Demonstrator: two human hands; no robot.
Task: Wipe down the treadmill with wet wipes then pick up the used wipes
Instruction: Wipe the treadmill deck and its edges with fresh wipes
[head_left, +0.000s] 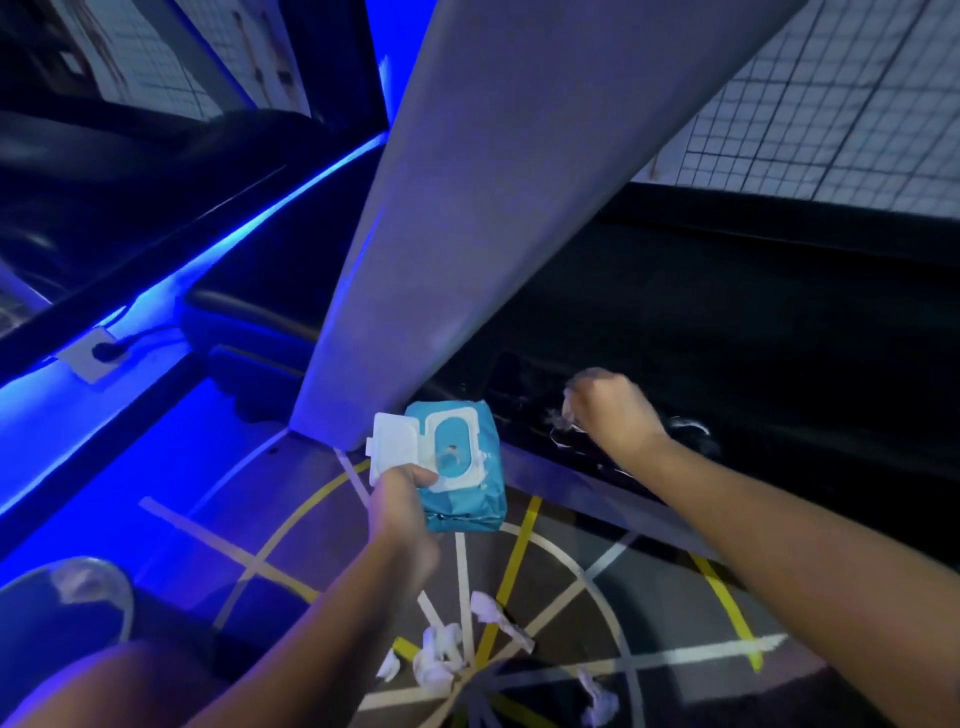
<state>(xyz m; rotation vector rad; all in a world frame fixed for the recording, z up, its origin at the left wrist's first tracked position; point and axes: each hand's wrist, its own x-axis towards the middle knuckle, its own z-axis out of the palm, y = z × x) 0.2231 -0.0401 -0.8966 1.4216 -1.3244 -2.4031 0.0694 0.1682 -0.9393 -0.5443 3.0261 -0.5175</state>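
My left hand (397, 499) holds a blue pack of wet wipes (462, 475) with its white flip lid open, just in front of the treadmill's grey upright post (441, 234). My right hand (610, 410) is closed around a small crumpled wipe (563, 415), pressed against the black side of the treadmill deck (727, 338). Wet streaks show on the deck beside that hand. Several crumpled used wipes (439, 657) lie on the floor below my arms.
The floor (571, 561) carries white and yellow tape lines in a circle pattern. A blue light strip (208, 249) runs along a dark wall panel at left, with a socket and cable (101, 351) below it. My shoe (67, 603) is at lower left.
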